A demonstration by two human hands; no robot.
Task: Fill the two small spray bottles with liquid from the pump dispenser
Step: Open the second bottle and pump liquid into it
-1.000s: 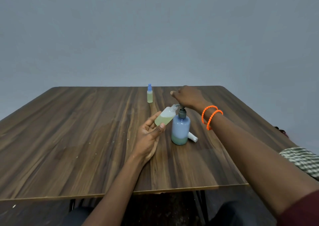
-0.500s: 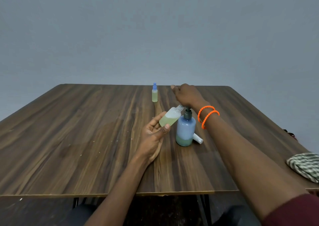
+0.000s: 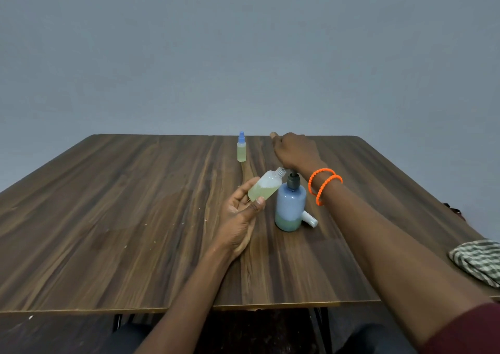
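My left hand (image 3: 240, 218) holds a small clear uncapped spray bottle (image 3: 266, 187), tilted, with yellow-green liquid in its lower part. Its threaded neck sits right at the nozzle of the blue pump dispenser (image 3: 290, 207), which stands upright on the table with green liquid at its bottom. My right hand (image 3: 296, 150) rests on top of the dark pump head and hides it. A second small spray bottle (image 3: 241, 148) with a blue cap stands upright farther back, holding yellow-green liquid. A white spray cap (image 3: 309, 218) lies behind the dispenser.
Everything stands on a dark wooden table (image 3: 108, 218) facing a plain grey wall. A checked cloth (image 3: 479, 259) lies at the right edge. Two orange bangles (image 3: 323, 184) circle my right wrist. The table's near edge runs just in front of my forearms.
The view has shifted slightly. Both hands keep the same hold, with the small bottle's neck at the pump nozzle and my right hand on the pump head.
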